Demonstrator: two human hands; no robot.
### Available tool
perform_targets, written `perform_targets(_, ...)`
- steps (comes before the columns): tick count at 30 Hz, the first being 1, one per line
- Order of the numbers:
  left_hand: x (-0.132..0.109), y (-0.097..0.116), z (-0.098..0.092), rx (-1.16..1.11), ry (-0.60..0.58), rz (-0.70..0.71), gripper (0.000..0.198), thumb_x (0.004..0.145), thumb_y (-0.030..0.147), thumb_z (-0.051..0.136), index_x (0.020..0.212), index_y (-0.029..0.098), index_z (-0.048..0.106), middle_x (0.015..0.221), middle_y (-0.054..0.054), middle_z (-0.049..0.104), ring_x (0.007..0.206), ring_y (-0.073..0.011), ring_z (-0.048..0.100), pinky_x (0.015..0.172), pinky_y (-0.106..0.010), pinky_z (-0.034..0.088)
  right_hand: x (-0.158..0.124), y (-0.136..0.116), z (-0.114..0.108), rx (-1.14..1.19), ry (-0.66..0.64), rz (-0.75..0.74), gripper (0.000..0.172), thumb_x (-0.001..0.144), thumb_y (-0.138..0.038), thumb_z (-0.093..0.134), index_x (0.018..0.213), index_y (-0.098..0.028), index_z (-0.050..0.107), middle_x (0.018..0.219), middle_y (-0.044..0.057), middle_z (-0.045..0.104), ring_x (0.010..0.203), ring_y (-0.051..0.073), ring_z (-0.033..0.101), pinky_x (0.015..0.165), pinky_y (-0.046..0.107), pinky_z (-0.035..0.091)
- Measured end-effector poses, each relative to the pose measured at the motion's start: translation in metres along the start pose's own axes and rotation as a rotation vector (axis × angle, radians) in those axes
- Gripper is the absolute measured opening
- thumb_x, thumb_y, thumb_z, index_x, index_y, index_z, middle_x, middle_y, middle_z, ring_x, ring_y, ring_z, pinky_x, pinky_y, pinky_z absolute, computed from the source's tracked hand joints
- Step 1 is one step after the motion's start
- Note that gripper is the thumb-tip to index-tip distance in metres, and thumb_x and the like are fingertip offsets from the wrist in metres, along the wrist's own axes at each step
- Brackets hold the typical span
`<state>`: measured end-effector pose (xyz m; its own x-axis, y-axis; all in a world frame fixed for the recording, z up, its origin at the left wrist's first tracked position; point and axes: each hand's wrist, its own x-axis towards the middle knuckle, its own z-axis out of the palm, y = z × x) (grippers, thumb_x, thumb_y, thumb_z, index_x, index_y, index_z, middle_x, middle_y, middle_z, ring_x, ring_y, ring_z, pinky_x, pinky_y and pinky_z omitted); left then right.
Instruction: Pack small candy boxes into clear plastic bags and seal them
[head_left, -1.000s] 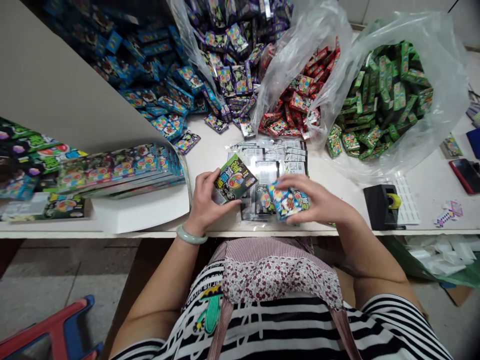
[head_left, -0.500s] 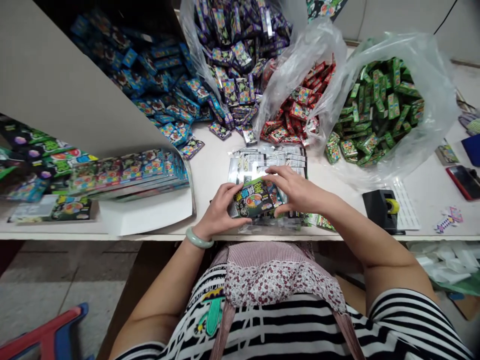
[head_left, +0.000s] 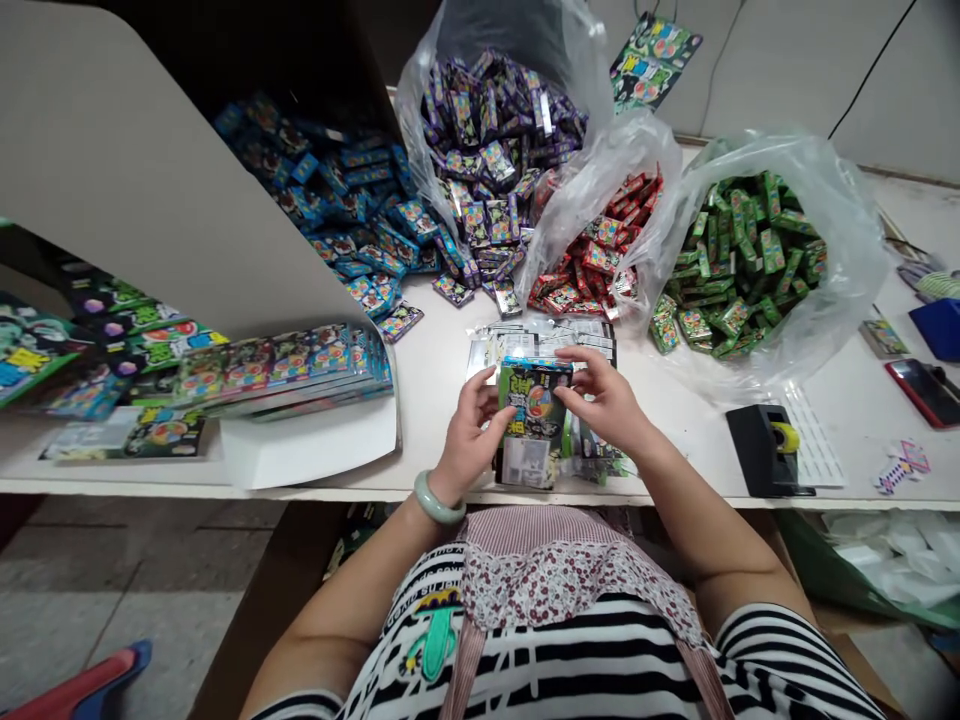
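Upright in front of me is a black-and-green printed packet (head_left: 536, 410) with a colourful round picture and a paler, see-through-looking lower part. Something blue shows along its top edge. My left hand (head_left: 480, 425) grips its left side, the thumb lying across the front. At the upper right, my right hand (head_left: 604, 400) pinches the edge between thumb and fingers. Behind the packet lies a stack of clear and black printed packets (head_left: 592, 335), partly hidden by my hands. More green-and-black packaging (head_left: 600, 460) lies under my right hand.
Blue boxes (head_left: 375, 250) spill from a tilted carton (head_left: 150, 180) at left. Bags hold purple boxes (head_left: 487, 160), red boxes (head_left: 600, 245) and green boxes (head_left: 750, 250). A tape dispenser (head_left: 761, 450) and a phone (head_left: 922, 390) lie right. Printed cards (head_left: 300, 365) are stacked left.
The packet has turned from lying sideways to upright, its lower part now showing. Both hands have shifted their hold along with it. The whole view has tilted slightly.
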<state>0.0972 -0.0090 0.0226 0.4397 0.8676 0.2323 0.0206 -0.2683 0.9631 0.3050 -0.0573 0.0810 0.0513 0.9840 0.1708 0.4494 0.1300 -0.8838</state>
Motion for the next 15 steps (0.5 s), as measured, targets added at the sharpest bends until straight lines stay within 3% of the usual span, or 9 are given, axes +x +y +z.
perform_targets(3,-0.008,-0.005,0.005,-0.100,-0.053,-0.039,0.068,0.091,0.033,0.062,0.151,0.028,0.029,0.108,-0.007,0.066,0.095,-0.0172,0.068,0.084,-0.033,0.058,-0.005,0.001,0.001,-0.131,-0.042,-0.018,0.041,0.087,-0.027,0.065,0.128,-0.028,0.059,0.112,0.006,0.061,0.087,0.016,0.060,0.075,0.033,0.054)
perform_targets(5,-0.015,-0.010,0.005,-0.079,-0.075,-0.060,0.069,0.090,0.033,0.064,0.151,0.028,0.032,0.109,-0.007,0.067,0.092,-0.0169,0.068,0.080,-0.032,0.059,-0.009,-0.002,0.000,-0.190,-0.102,-0.009,0.037,0.088,-0.030,0.067,0.124,-0.026,0.062,0.103,0.006,0.062,0.093,0.020,0.061,0.082,0.037,0.054)
perform_targets(11,-0.018,-0.015,-0.001,-0.069,-0.146,0.003,0.069,0.090,0.030,0.065,0.151,0.033,0.034,0.112,-0.006,0.068,0.096,-0.0168,0.068,0.084,-0.034,0.060,-0.011,-0.012,-0.011,-0.225,-0.204,-0.030,0.025,0.094,-0.026,0.058,0.118,-0.029,0.066,0.102,0.005,0.062,0.098,0.020,0.062,0.091,0.041,0.052)
perform_targets(13,-0.014,-0.015,-0.002,-0.070,-0.175,0.010,0.068,0.091,0.030,0.064,0.151,0.033,0.033,0.114,-0.007,0.068,0.098,-0.0175,0.069,0.085,-0.035,0.060,-0.014,-0.006,-0.007,-0.175,-0.164,-0.036,0.026,0.092,-0.025,0.059,0.117,-0.029,0.066,0.101,0.005,0.062,0.097,0.020,0.062,0.090,0.040,0.052)
perform_targets(15,-0.010,-0.016,-0.004,-0.065,-0.193,0.003,0.068,0.091,0.031,0.064,0.152,0.032,0.033,0.117,-0.009,0.067,0.100,-0.0192,0.069,0.086,-0.037,0.061,-0.020,0.006,0.004,-0.033,0.001,0.006,0.031,0.089,-0.027,0.061,0.120,-0.028,0.062,0.107,0.005,0.061,0.093,0.017,0.063,0.085,0.037,0.054)
